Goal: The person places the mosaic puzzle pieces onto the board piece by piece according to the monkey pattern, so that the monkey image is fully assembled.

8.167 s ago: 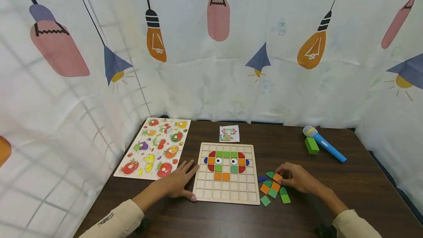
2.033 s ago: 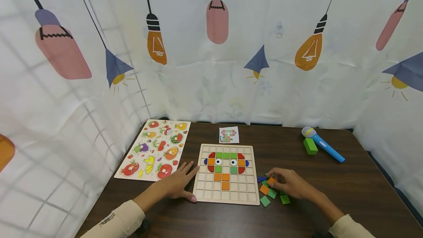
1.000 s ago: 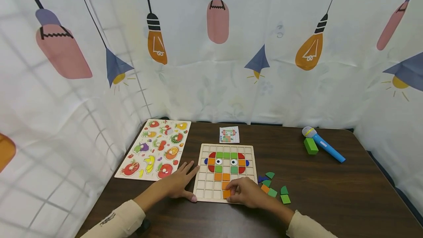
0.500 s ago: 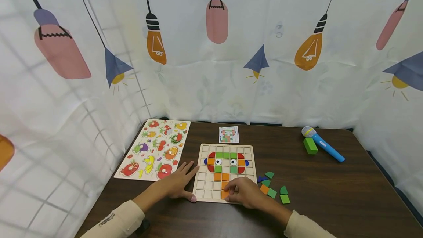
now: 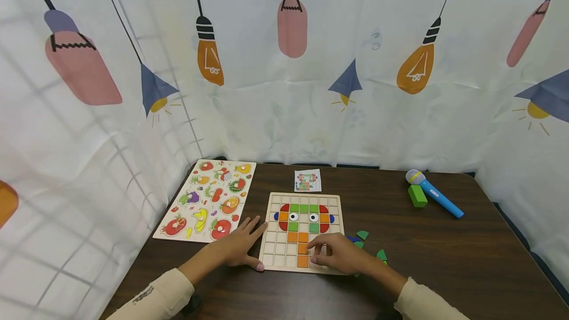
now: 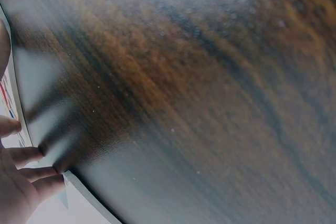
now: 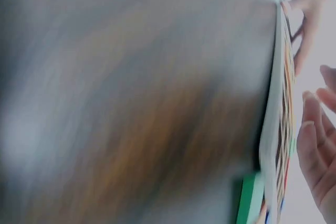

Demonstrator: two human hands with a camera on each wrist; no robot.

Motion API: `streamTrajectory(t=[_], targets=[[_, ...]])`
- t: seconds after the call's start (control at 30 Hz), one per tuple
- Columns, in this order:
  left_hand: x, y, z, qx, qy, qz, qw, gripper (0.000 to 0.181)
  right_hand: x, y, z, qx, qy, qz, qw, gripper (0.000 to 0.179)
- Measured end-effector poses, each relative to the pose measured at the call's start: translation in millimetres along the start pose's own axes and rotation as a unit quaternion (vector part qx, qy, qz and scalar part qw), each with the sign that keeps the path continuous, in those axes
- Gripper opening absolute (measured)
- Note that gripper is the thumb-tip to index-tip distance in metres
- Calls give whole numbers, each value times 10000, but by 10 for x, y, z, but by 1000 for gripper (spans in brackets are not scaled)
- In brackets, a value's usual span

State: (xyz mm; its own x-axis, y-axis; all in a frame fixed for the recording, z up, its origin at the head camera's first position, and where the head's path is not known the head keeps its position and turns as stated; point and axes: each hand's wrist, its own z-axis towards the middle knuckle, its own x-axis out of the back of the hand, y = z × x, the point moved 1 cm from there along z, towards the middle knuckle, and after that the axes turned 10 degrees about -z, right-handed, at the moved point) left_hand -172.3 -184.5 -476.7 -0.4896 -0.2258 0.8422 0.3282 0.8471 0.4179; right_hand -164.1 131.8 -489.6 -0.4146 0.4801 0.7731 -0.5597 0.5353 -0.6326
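Observation:
A wooden grid board [image 5: 278, 251] lies on the table, bearing a face of red, green, orange and blue pieces with two eyes. Below the eyes, orange squares run down to the bottom row, ending in an orange square [image 5: 303, 261]. My right hand [image 5: 342, 255] hovers over the board's lower right, bent fingers and thumb apart, holding nothing; the gap also shows in the right wrist view. Fingers spread, my left hand [image 5: 235, 247] rests at the board's left edge, thumb at the lower corner. Loose green quarter-round pieces [image 5: 362, 235] lie right of the board, others hidden behind my right hand.
A small picture card [image 5: 307, 180] of the face lies behind the board. To the left is a fruit puzzle board [image 5: 206, 201]. A blue toy microphone [image 5: 440, 196] and a green block [image 5: 417, 196] stand at the back right of the dark table [image 5: 444, 260].
Two orange squares have joined the column on the board. My right hand carried the last from the pile to the bottom row, released it and drew back slightly right. My left hand stayed.

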Motion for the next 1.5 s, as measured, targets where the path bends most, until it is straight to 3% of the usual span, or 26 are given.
streamTrajectory(t=[0.2, 0.4, 0.63, 0.77, 0.93, 1.17, 1.5], targets=[[6, 0, 11, 18, -15, 11, 10000, 108, 278, 242, -262, -166, -13, 167, 9997, 31], [5, -13, 31, 41, -24, 16, 10000, 109, 495, 522, -598, -353, 312, -55, 9989, 27], [-2, -25, 49, 38, 3, 5, 10000, 109, 626, 704, -926, -116, 638, -200, 9977, 20], [-8, -27, 52, 35, -1, 14, 10000, 109, 641, 753, -1041, -167, 597, -337, 9975, 21], [0, -29, 50, 50, 1, 35, 10000, 109, 598, 770, -1050, -507, 444, -449, 9967, 27], [-14, -32, 52, 64, -60, 41, 10000, 109, 528, 701, -952, -434, 387, -902, 9942, 28], [-11, -15, 28, 72, -61, 44, 9999, 109, 563, 633, -896, -779, -20, -837, 9934, 39]])
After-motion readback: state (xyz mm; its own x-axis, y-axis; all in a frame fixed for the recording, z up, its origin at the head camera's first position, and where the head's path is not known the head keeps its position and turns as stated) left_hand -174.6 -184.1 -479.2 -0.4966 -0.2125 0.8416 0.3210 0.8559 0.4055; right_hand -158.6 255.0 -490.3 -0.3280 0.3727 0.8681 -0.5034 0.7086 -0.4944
